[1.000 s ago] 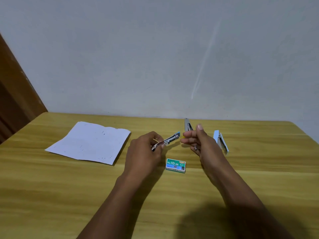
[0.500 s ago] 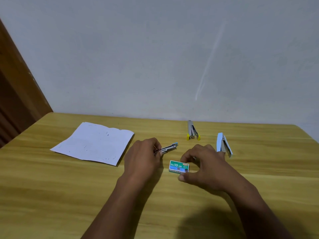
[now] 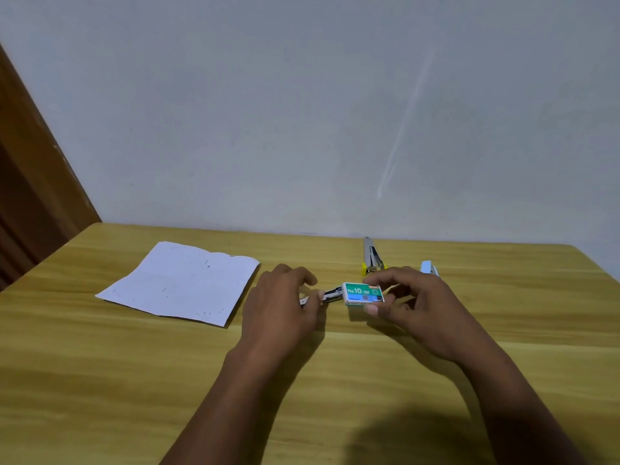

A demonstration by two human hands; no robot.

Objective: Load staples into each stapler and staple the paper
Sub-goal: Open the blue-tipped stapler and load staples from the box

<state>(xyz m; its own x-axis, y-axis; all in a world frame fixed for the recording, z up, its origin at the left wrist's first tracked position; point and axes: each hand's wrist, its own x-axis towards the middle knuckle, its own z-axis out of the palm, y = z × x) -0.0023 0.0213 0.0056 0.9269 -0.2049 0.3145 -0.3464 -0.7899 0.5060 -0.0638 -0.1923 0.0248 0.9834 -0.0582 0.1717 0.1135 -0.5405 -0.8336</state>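
Right grip [image 3: 402, 297] pinches green staple box [image 3: 364, 294].

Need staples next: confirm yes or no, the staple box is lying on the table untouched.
No. The right hand pinches the staple box between thumb and fingers, beside the stapler in the left hand.

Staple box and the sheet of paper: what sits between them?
In the head view, the left hand gripping a small stapler lies between the staple box and paper.

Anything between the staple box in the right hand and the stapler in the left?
Nothing visible. The right hand holds the staple box right beside the stapler gripped by the left hand; no other object lies between them. Whether they touch is unclear.
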